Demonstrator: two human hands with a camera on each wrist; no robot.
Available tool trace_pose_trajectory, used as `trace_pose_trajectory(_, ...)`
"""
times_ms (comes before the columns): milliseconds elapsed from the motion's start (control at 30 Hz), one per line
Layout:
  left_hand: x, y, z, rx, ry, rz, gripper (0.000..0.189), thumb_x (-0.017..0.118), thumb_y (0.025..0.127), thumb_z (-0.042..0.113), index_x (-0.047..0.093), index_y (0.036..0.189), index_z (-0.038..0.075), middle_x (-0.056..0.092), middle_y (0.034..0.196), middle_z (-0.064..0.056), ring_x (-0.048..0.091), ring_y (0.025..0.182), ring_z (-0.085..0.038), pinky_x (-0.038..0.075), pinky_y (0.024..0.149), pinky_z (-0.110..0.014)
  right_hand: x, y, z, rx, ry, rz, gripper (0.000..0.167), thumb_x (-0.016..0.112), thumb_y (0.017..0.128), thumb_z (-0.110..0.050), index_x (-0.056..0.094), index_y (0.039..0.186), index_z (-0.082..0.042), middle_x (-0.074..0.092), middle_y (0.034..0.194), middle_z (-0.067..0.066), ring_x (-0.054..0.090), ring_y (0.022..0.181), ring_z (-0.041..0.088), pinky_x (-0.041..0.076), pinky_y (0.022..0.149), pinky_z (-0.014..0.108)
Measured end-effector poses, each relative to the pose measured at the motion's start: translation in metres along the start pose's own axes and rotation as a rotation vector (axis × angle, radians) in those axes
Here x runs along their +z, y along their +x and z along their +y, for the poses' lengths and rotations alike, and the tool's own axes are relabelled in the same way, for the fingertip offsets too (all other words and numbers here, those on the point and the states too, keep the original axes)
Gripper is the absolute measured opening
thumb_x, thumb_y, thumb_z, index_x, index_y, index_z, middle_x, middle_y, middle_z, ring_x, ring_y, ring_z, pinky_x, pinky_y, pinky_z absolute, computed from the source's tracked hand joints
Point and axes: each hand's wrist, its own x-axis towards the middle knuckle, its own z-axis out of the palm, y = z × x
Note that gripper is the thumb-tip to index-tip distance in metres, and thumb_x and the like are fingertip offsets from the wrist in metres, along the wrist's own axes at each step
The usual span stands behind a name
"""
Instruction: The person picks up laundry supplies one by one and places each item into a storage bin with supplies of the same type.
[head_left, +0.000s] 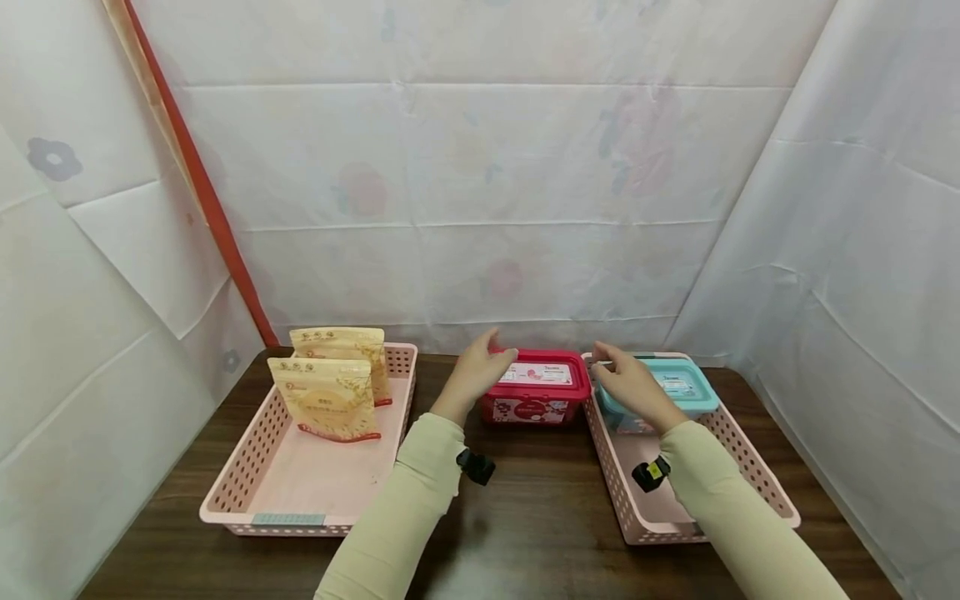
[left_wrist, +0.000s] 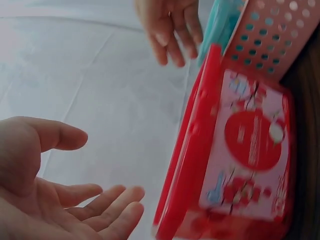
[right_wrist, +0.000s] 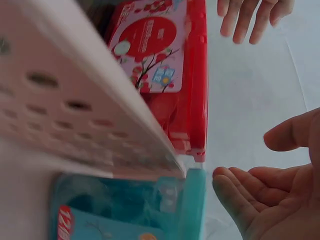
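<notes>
Two yellow bags (head_left: 330, 402) are stood in the left basket (head_left: 322, 479), apparently kept upright by broad bases; the left hand (head_left: 476, 375) is held beside the red box (head_left: 534, 392), empty, thumb wide of the fingers; the box is set on the table (head_left: 525, 533) between the baskets, its length seemingly matched by the hands' spacing; the right hand (head_left: 633, 385), also empty and wide, is held near the teal box (head_left: 688, 385) in the right basket (head_left: 618, 496); the rear bag (head_left: 375, 346) is partly covered; small print cannot be read.

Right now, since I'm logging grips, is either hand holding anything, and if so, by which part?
Nothing is held: the left hand is open near the red box, and the right hand is open near the turquoise box.
</notes>
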Motion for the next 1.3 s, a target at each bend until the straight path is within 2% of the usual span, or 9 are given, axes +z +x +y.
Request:
trace_pose_trajectory(267, -0.021, 0.005, -0.005, -0.028, 0.05, 0.001, 0.066, 0.058, 0.1, 0.031, 0.034, 0.155, 0.004, 0.052, 0.142, -0.019, 0.049, 0.131, -0.036, 0.042, 0.106, -0.053, -0.001, 0.008, -0.003, -0.064, -0.131, 0.011, 0.053, 0.046, 0.105, -0.022, 0.04, 0.15, 0.005, 0.055, 0.139, 0.024, 0.056, 0.122, 0.041, 0.051, 0.093, 0.054)
trace_pose_trajectory(467, -0.026, 0.01, -0.015, -0.029, 0.069, 0.001, 0.067, 0.058, 0.099, 0.031, 0.034, 0.155, 0.002, 0.051, 0.143, -0.023, 0.049, 0.131, -0.037, 0.043, 0.106, -0.052, 0.0, 0.012, -0.005, -0.059, -0.149, -0.006, 0.052, 0.046, 0.104, -0.02, 0.04, 0.149, 0.007, 0.054, 0.139, 0.026, 0.056, 0.121, 0.04, 0.053, 0.091, 0.052)
trace_pose_trajectory(767, -0.031, 0.013, -0.027, -0.004, 0.222, -0.014, 0.062, 0.059, 0.096, 0.026, 0.043, 0.145, -0.009, 0.055, 0.136, -0.028, 0.053, 0.125, -0.04, 0.046, 0.101, -0.052, 0.003, 0.022, -0.013, -0.053, -0.246, -0.056, 0.051, 0.048, 0.102, -0.017, 0.044, 0.143, 0.012, 0.059, 0.13, 0.029, 0.062, 0.112, 0.039, 0.052, 0.092, 0.053)
trace_pose_trajectory(867, -0.031, 0.013, -0.028, -0.024, 0.237, -0.035, 0.058, 0.059, 0.097, 0.026, 0.048, 0.142, -0.009, 0.056, 0.136, -0.026, 0.053, 0.126, -0.039, 0.046, 0.102, -0.051, 0.005, 0.026, -0.016, -0.073, -0.298, -0.065, 0.039, 0.05, 0.101, -0.015, 0.057, 0.127, 0.013, 0.066, 0.101, 0.023, 0.064, 0.087, 0.031, 0.053, 0.08, 0.045)
trace_pose_trajectory(933, -0.031, 0.013, -0.029, -0.032, 0.245, -0.041, 0.055, 0.059, 0.097, 0.025, 0.051, 0.14, -0.008, 0.056, 0.136, -0.025, 0.053, 0.127, -0.038, 0.046, 0.103, -0.05, 0.006, 0.028, -0.018, -0.079, -0.331, -0.064, 0.024, 0.051, 0.1, -0.014, 0.063, 0.104, 0.007, 0.059, 0.075, 0.013, 0.052, 0.065, 0.021, 0.047, 0.065, 0.038)
trace_pose_trajectory(1000, -0.031, 0.013, -0.029, -0.031, 0.25, -0.04, 0.053, 0.06, 0.098, 0.024, 0.053, 0.139, -0.008, 0.057, 0.136, -0.024, 0.053, 0.127, -0.037, 0.046, 0.103, -0.049, 0.008, 0.031, -0.019, -0.079, -0.357, -0.065, 0.02, 0.052, 0.099, -0.012, 0.055, 0.082, 0.0, 0.04, 0.061, 0.004, 0.033, 0.055, 0.016, 0.034, 0.057, 0.034)
trace_pose_trajectory(1067, -0.03, 0.014, -0.028, -0.026, 0.262, -0.035, 0.051, 0.061, 0.097, 0.023, 0.055, 0.137, -0.008, 0.058, 0.135, -0.024, 0.054, 0.126, -0.036, 0.046, 0.103, -0.048, 0.009, 0.034, -0.019, -0.066, -0.378, -0.062, 0.025, 0.053, 0.098, -0.012, 0.047, 0.074, -0.007, 0.03, 0.058, 0.0, 0.027, 0.053, 0.013, 0.029, 0.054, 0.031)
trace_pose_trajectory(1167, -0.029, 0.015, -0.027, -0.02, 0.286, -0.025, 0.049, 0.062, 0.097, 0.023, 0.057, 0.136, -0.006, 0.06, 0.134, -0.022, 0.055, 0.125, -0.035, 0.046, 0.103, -0.047, 0.01, 0.038, -0.018, -0.037, -0.382, -0.061, 0.02, 0.055, 0.097, -0.012, 0.058, 0.079, -0.005, 0.037, 0.058, 0.0, 0.033, 0.052, 0.013, 0.031, 0.052, 0.029)
trace_pose_trajectory(1300, -0.029, 0.015, -0.026, -0.02, 0.304, -0.022, 0.048, 0.062, 0.097, 0.022, 0.058, 0.136, -0.006, 0.061, 0.132, -0.022, 0.056, 0.124, -0.034, 0.047, 0.102, -0.047, 0.011, 0.042, -0.017, 0.008, -0.362, -0.07, 0.031, 0.057, 0.096, -0.012, 0.067, 0.117, 0.009, 0.063, 0.077, 0.011, 0.051, 0.053, 0.015, 0.043, 0.052, 0.03)
